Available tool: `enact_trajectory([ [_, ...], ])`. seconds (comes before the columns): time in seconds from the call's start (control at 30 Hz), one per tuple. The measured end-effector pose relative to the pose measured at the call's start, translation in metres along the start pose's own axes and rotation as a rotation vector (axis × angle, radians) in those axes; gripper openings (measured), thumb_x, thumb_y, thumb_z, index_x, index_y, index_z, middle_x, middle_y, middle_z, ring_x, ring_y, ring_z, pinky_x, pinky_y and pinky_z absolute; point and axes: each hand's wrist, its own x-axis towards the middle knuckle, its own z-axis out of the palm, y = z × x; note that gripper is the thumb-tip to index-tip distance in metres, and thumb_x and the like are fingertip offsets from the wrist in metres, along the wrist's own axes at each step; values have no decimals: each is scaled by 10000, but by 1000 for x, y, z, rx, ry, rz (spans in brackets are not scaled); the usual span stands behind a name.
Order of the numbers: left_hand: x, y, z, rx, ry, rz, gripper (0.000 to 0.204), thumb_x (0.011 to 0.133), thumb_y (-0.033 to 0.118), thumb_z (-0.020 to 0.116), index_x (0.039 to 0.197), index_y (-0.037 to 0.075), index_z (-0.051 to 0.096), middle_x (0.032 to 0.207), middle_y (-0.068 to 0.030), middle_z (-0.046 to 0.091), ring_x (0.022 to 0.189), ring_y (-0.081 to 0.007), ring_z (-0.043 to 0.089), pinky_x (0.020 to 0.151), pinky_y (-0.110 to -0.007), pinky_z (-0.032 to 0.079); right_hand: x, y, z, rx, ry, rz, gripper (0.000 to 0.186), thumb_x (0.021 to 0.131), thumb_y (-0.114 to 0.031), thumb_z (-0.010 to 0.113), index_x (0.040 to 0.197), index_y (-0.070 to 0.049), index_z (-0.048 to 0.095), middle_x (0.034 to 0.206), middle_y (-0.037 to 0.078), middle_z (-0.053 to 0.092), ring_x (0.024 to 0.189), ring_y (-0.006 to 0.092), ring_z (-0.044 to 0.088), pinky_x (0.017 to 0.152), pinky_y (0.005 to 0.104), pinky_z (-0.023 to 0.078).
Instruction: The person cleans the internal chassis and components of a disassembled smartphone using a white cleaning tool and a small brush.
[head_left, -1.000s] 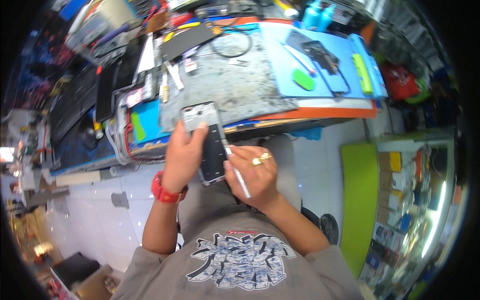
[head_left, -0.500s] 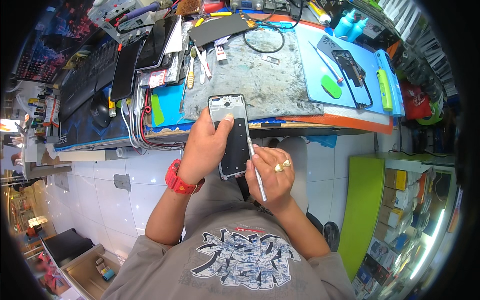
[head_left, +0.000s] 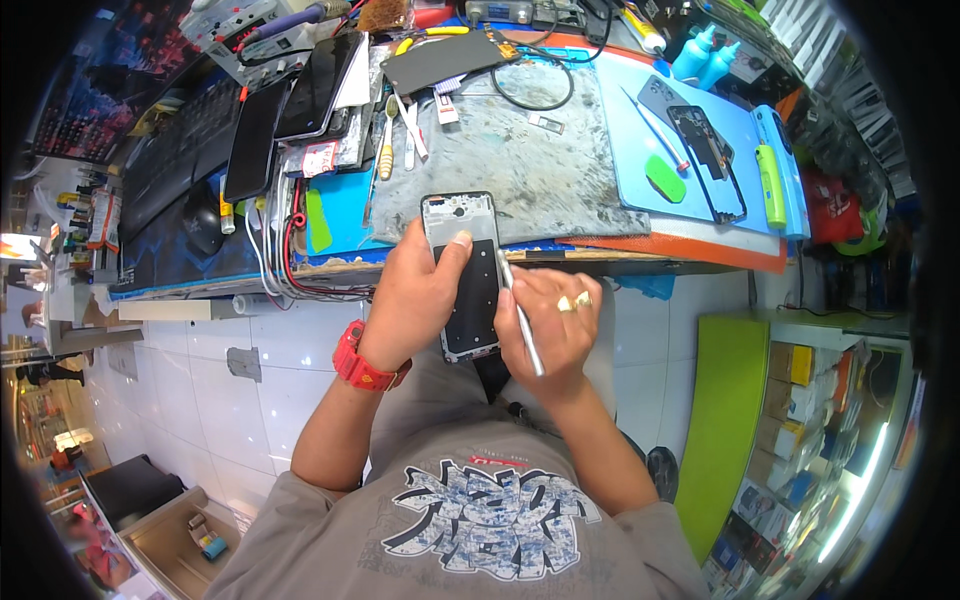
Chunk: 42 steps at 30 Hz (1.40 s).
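Observation:
An opened phone [head_left: 478, 300], with a silvery upper section and dark lower section dotted white, is gripped by my left hand [head_left: 418, 285], thumb lying across its face. Alongside, my right hand [head_left: 552, 330] has its fingers closed on a slim silver pen-like tool [head_left: 530, 345], whose upper end meets the phone's right edge. Beyond the phone lies a worn grey mat [head_left: 510, 165]. To its right, a light blue sheet [head_left: 630, 150] carries a phone frame [head_left: 710, 160], a blue-and-white screwdriver [head_left: 655, 130] and a green flat piece [head_left: 665, 180].
A cluttered workbench holds stacked phones [head_left: 320, 80], a black mouse [head_left: 205, 225], coiled cables, brushes and blue bottles [head_left: 695, 55]. On the right stands a glass display case [head_left: 815, 450] with a green side [head_left: 715, 420]. An open box [head_left: 180, 540] sits low on the left.
The view has steadied and shifted since a second ago. My right hand and the tool have moved slightly up along the phone's edge since the previous frame; my left hand still grips the phone.

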Motion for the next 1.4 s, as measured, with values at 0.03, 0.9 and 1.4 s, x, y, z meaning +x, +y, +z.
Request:
enact_trajectory([
  [0.03,0,-2,2,5,13,13,288,1052,195,611,1190,-59,619,1031,-189,744,908,-238,715,831,-379,557,-3,1,0,-6,15,-13,279,821,-20,801,1075,-18,685,1018,113,759,906,289,702,863,455,471],
  [0.9,2,-3,-3,4,-12,24,316,1045,196,609,1233,-58,607,1053,-239,745,933,-323,744,849,-414,566,25,22,21,-10,37,-104,242,835,-24,805,1034,-14,667,1017,139,763,933,312,703,871,472,475],
  [1.4,2,-2,-3,1,-27,-15,317,1039,207,624,1223,-50,612,1002,-217,744,871,-280,743,794,-399,568,28,28,21,8,-20,-191,392,822,4,815,1164,-20,624,1147,178,754,1009,342,716,886,493,489],
])
